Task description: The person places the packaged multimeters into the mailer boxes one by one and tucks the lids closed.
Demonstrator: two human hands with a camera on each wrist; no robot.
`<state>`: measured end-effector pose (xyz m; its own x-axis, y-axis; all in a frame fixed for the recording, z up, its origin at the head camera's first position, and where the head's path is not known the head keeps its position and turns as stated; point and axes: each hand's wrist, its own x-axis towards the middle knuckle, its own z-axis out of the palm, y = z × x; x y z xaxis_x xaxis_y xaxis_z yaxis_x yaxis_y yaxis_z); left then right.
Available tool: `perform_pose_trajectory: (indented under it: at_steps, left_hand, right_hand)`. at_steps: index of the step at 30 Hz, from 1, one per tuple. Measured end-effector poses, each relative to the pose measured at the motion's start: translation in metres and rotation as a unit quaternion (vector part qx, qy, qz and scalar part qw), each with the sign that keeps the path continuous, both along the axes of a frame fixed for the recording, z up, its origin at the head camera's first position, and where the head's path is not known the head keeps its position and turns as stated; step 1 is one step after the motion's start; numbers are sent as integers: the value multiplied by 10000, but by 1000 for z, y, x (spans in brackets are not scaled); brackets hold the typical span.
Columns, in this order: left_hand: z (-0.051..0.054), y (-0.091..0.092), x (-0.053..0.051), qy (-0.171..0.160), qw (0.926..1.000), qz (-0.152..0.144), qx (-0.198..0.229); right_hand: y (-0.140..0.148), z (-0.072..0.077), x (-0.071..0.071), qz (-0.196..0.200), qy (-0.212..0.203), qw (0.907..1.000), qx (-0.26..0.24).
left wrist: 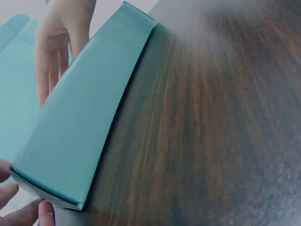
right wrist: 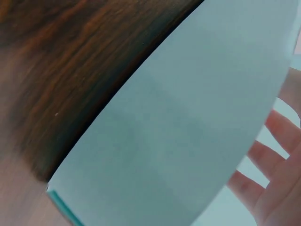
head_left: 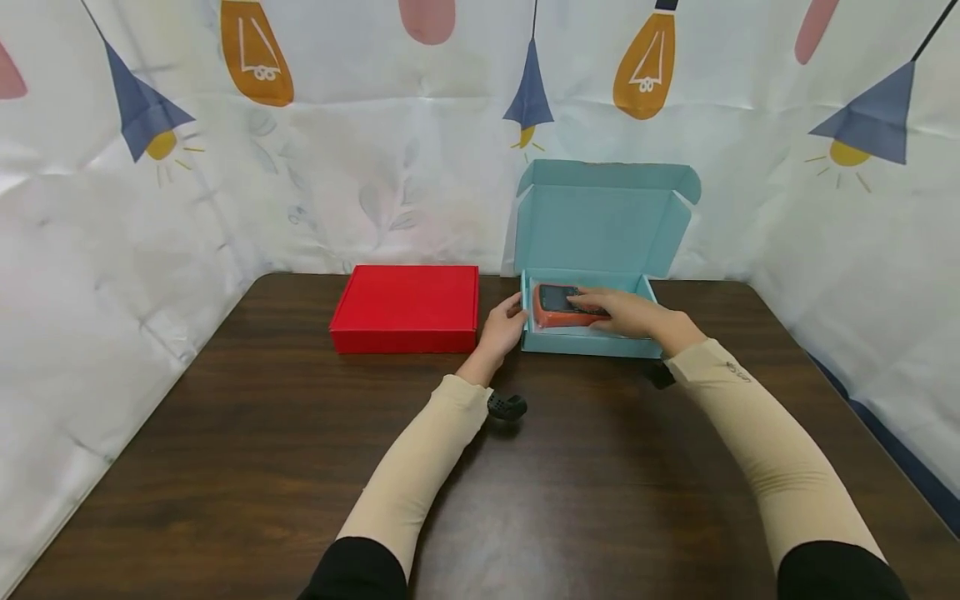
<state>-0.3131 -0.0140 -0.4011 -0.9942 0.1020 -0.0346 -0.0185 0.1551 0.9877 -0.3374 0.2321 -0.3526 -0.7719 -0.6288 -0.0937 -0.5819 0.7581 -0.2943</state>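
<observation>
A light-blue cardboard box (head_left: 592, 346) stands at the back of the table, its lid (head_left: 600, 225) raised. Inside, toward its left end, lies an orange-cased multimeter (head_left: 551, 318) with a dark face. My right hand (head_left: 626, 312) reaches over the box's right part and holds the multimeter's right end, fingers on top. In the right wrist view the fingers (right wrist: 265, 160) show behind the front wall; the multimeter is hidden there. My left hand (head_left: 501, 329) touches the box's left side, and its fingertips (left wrist: 23, 214) show by the front corner in the left wrist view.
A closed red box (head_left: 412, 308) stands just left of my left hand. The dark wooden table (head_left: 300, 467) stretches toward me. Behind it hangs a white patterned cloth (head_left: 337, 183). A black wrist device (head_left: 507, 407) sits below my left wrist.
</observation>
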Motion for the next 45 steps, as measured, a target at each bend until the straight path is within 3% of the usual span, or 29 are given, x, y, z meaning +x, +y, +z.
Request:
perform_pose_trajectory:
  at_steps: [5,9,12,16,21,24,26,29,35,38,42,45]
  left_hand:
    - [11,-4,1,123,9996,-105,-219]
    - [23,-9,-1,222,9993,-122,-284]
    - [32,-12,-4,309,9992,-38,-254]
    - [41,-17,-11,449,9985,172,-243]
    - [45,-22,-20,664,9966,310,-378]
    - [47,-21,-27,704,9965,316,-317]
    - [49,-19,-31,719,9966,323,-251]
    - [51,-14,-36,788,9962,332,-180]
    - [57,-7,-38,949,9951,120,-266]
    - [61,-5,-38,949,9949,38,-333]
    - [67,-5,-40,936,9946,92,-446]
    - [70,-4,-40,953,9945,80,-437]
  right_hand:
    - [8,5,9,-71,362,9992,-154]
    - [17,8,16,-599,891,9934,-396]
    - [26,8,21,-1110,1328,9819,-764]
    - [40,4,24,-1812,1806,9541,-1559]
    - [57,-1,20,-2637,2254,9034,-2520]
    - [65,0,16,-3123,2199,8773,-2906]
    - [69,1,13,-3344,2056,8670,-3069]
    - [71,5,10,-3463,1779,8633,-3212]
    - [70,9,4,-3234,1396,8786,-3225]
    - [68,11,3,-3160,1359,8804,-3265]
    - [66,13,3,-3152,1278,8746,-3457]
    - [64,14,5,-3221,1137,8634,-3713]
